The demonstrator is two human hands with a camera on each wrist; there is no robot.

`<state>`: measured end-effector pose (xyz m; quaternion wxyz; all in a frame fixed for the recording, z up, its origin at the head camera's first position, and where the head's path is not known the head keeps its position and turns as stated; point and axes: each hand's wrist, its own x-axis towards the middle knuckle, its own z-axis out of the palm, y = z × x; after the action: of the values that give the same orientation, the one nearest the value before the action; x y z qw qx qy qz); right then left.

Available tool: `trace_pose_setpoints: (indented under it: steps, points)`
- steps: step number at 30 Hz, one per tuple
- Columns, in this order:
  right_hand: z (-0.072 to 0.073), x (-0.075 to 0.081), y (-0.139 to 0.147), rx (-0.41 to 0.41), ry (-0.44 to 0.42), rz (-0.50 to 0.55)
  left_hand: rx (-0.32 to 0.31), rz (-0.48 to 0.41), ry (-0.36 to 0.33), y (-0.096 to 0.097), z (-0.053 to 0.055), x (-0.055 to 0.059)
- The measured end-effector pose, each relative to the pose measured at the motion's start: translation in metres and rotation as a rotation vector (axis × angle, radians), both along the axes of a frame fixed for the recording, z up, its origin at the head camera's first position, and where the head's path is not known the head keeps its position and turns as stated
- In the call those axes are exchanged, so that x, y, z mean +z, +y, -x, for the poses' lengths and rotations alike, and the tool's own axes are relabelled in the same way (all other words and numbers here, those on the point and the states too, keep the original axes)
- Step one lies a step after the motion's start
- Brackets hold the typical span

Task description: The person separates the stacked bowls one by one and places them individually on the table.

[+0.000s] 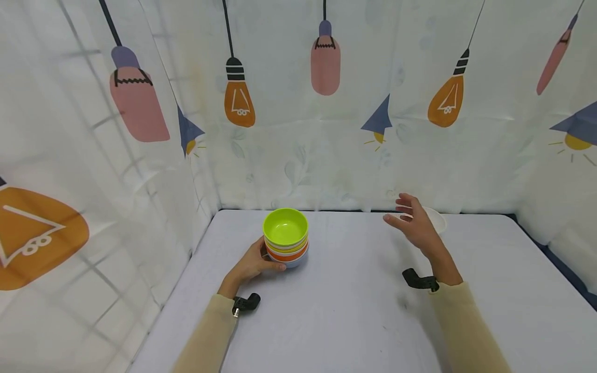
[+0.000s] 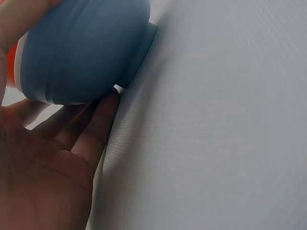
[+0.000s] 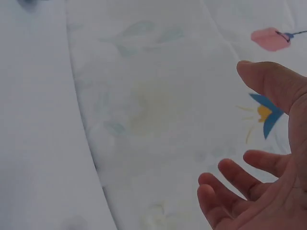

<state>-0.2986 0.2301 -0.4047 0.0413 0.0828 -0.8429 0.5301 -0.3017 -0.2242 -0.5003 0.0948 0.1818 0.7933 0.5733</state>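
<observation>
A stack of bowls [image 1: 285, 234] stands upright on the table, a lime green bowl on top, then white, yellow and orange rims, and a blue bowl [image 2: 86, 52] at the bottom. My left hand [image 1: 252, 260] holds the stack low on its left side, thumb on the near side and fingers around behind the blue bowl. Over the table's back right, my right hand [image 1: 416, 226] is raised with fingers spread and nothing in it. Behind it shows part of a white round dish [image 1: 436, 220]; the hand hides the rest, and I cannot tell whether they touch.
A white cloth covers the table [image 1: 336, 311]. Right behind its back edge hangs a pale curtain [image 1: 298, 155] printed with lamps and bulbs, and more curtain closes off the left and right sides. Each wrist carries a small black camera [image 1: 420, 280].
</observation>
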Motion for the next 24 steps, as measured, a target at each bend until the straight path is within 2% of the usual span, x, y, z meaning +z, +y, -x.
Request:
trace_pose_setpoints:
  steps: [8, 15, 20, 24]
  points:
    - [-0.003, -0.001, -0.038, 0.16, 0.027, 0.024, 0.008, -0.015, -0.02, 0.0, 0.0, 0.001]
    - [-0.007, -0.012, -0.069, 0.285, 0.014, 0.053, 0.004, -0.02, -0.02, 0.0, 0.0, 0.001]
    - [-0.01, -0.023, -0.092, 0.338, 0.005, 0.035, -0.001, -0.027, -0.013, 0.0, -0.001, 0.002]
    - [-0.013, -0.025, -0.107, 0.376, 0.005, 0.041, 0.0, -0.027, -0.017, 0.0, -0.001, 0.002]
